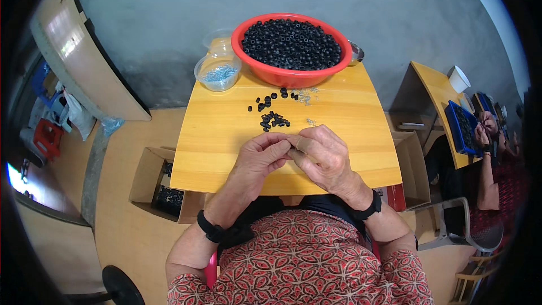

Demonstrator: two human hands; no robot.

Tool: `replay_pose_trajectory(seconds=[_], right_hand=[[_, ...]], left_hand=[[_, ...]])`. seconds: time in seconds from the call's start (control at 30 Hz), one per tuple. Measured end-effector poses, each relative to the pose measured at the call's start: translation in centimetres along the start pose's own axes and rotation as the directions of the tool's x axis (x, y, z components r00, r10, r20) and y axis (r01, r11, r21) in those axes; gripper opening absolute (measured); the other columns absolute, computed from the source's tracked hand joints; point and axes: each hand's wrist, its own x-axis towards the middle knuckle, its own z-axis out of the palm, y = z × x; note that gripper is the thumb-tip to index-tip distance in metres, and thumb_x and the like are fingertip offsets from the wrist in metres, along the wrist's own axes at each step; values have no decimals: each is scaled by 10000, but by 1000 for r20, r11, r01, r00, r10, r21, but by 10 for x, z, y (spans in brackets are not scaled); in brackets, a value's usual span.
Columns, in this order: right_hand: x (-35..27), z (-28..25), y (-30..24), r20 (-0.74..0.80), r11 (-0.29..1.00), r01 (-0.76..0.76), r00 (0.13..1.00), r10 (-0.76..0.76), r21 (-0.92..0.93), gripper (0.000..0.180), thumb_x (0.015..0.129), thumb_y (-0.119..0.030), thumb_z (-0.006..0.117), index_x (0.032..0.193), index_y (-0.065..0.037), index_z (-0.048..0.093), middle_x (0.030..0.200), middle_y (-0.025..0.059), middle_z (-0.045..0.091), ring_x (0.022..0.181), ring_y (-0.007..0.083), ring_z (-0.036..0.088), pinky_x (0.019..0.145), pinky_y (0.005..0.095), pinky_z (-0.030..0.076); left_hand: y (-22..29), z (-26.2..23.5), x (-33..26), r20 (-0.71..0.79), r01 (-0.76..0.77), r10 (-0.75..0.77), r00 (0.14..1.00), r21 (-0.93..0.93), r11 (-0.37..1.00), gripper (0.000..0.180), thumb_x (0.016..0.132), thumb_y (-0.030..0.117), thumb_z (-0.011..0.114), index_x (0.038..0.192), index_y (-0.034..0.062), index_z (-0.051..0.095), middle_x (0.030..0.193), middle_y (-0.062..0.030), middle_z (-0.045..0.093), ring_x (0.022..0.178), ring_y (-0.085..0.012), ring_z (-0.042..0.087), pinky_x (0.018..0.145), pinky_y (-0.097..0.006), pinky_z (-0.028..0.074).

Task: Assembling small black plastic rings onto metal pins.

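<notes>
My left hand (pixel 255 161) and my right hand (pixel 326 157) meet over the near half of the yellow table (pixel 209 152), fingertips pinched together. A small dark bit shows between the fingers, mostly hidden, so its kind cannot be made out. Just beyond my hands lies a loose cluster of small black round parts (pixel 273 121), with several more scattered farther up. Small silver screw-like pieces (pixel 305 96) are spread in front of a red basin (pixel 282 78), and a few lie nearer my right hand. The basin is heaped with black ring-shaped parts (pixel 291 42).
A clear tub (pixel 217 85) of silver pieces stands left of the basin, and a metal bowl (pixel 356 53) sits behind its right side. Cardboard boxes (pixel 148 178) flank the table. At right, another person's hands (pixel 484 130) work by a blue tray (pixel 460 127) on a second table.
</notes>
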Motion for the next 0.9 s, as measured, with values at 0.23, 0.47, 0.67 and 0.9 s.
replay_pose_trajectory(seconds=[0.23, 0.47, 0.67, 0.9], right_hand=[[-4, 1, -3, 16, 959, -218, 976, 219, 182, 195, 721, -58, 745, 891, 8, 676, 825, 94, 626, 756, 257, 620, 650, 349, 510], [-6, 4, -3, 34, 996, 48, 998, -46, -72, 185, 734, -32, 748, 887, 12, 655, 839, 105, 635, 764, 259, 627, 645, 353, 513], [-4, 3, -7, 54, 971, -202, 979, 197, 126, 163, 741, -1, 739, 873, 10, 645, 828, 108, 629, 757, 261, 633, 651, 348, 519], [-6, 5, -9, 36, 897, -353, 933, 357, 266, 159, 751, 15, 735, 871, -4, 633, 844, 117, 641, 774, 259, 655, 681, 332, 523]], left_hand=[[-8, -9, 0, 126, 19, 5, 992, -189, 982, 181, 965, 161, 614, 1125, 82, 642, 1009, -7, 675, 882, -95, 641, 785, -228, 512], [-13, -13, 1, 115, 37, -9, 993, -249, 968, 202, 954, 128, 624, 1150, 79, 630, 1027, -19, 676, 889, -102, 643, 785, -240, 519], [-11, -6, -2, 71, -33, 51, 996, -227, 973, 197, 941, 84, 630, 1137, 59, 635, 1020, -30, 670, 911, -116, 630, 826, -250, 513], [-6, -3, -7, 27, -94, 99, 995, -150, 984, 186, 935, 78, 640, 1118, 45, 638, 1017, -37, 663, 905, -109, 614, 827, -252, 514]])
